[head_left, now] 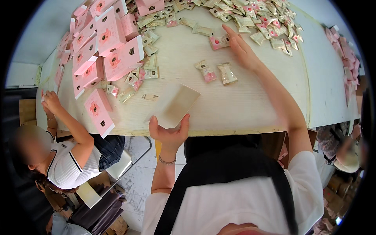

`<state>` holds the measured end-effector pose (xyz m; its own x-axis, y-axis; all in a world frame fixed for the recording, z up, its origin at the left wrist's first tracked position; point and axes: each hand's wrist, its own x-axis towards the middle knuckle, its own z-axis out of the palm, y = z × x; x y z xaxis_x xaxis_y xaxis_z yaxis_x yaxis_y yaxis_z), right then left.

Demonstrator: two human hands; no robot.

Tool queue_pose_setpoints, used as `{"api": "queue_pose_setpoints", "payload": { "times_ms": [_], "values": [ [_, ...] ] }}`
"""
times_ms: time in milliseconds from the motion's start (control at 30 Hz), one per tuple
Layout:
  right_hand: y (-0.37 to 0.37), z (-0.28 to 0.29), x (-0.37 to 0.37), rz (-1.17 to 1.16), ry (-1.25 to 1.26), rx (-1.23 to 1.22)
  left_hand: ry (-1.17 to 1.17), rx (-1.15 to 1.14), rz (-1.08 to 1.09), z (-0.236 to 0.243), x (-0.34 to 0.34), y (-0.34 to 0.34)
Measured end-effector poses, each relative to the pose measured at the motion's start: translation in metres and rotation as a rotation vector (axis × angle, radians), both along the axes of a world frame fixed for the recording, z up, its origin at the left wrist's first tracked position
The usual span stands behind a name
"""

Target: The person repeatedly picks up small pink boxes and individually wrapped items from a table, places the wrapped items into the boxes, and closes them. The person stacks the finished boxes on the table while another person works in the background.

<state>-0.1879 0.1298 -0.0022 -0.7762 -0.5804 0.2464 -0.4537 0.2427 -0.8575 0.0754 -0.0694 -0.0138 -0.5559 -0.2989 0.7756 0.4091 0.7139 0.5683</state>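
Observation:
Near the table's front edge, my left hand point(169, 135) grips a small carton point(178, 102) by its lower end, thumb on one side and fingers on the other. Its plain cream surface faces up; any print is hidden. Farther off to the right, my right hand point(243, 51) is stretched out flat, its fingers extended beside a small pink-and-cream sachet point(219, 42), at or very near its edge. Two more sachets lie between my hands: a pink-tipped sachet point(205, 71) and a cream sachet point(227, 73).
Pink cartons point(111, 33) are stacked at the left, with one carton point(98, 111) near the front edge. A big heap of sachets point(250, 19) covers the far side. A co-worker point(74, 149) sits at the left. More pink boxes point(346, 58) lie far right.

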Motion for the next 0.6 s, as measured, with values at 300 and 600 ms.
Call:
{"api": "queue_pose_setpoints", "payload": {
  "times_ms": [300, 600],
  "values": [
    [-0.037, 0.014, -0.031, 0.415, 0.124, 0.441, -0.036, 0.062, -0.031, -0.002, 0.005, -0.002],
    [-0.031, 0.017, 0.063, 0.248, 0.751, 0.540, -0.058, -0.030, 0.072, 0.000, 0.003, -0.006]
  ]
}}
